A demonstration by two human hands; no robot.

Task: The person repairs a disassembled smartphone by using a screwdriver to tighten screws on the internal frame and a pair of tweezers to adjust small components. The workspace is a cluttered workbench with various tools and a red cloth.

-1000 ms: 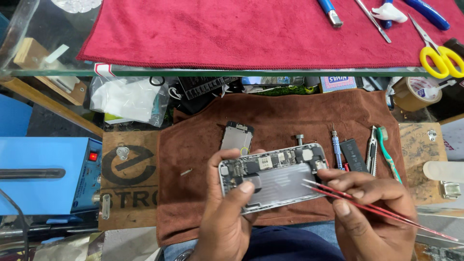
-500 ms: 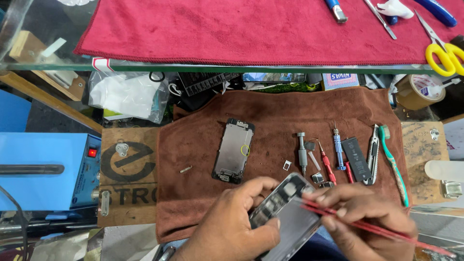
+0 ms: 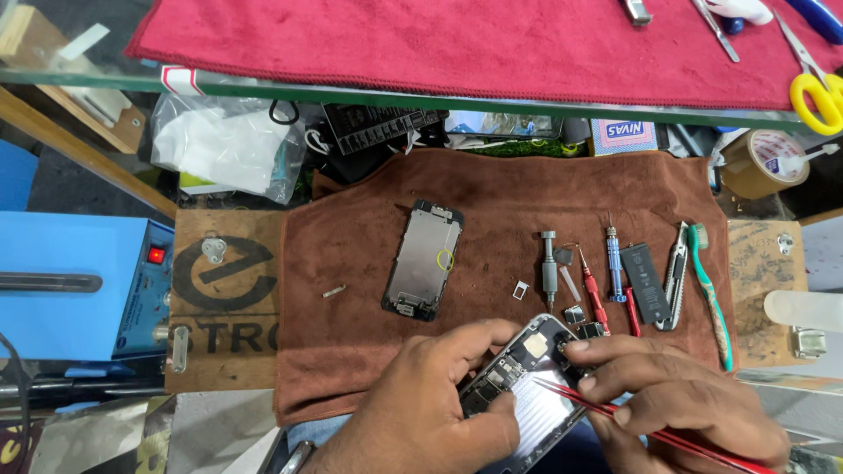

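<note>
The left hand (image 3: 430, 412) grips an opened grey phone chassis (image 3: 527, 391); the right hand (image 3: 676, 399), pinching red tweezers (image 3: 650, 423), touches its top. A detached screen panel (image 3: 424, 259) lies at eleven o'clock on the brown towel (image 3: 351, 351).

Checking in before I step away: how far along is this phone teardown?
Done: the detached screen panel lies face down on the brown cloth, apart from the body. In hand: the left hand grips the opened phone body; the right hand holds red tweezers at its boards. Left: boards remain inside; small parts lie beside the screwdrivers.
</note>
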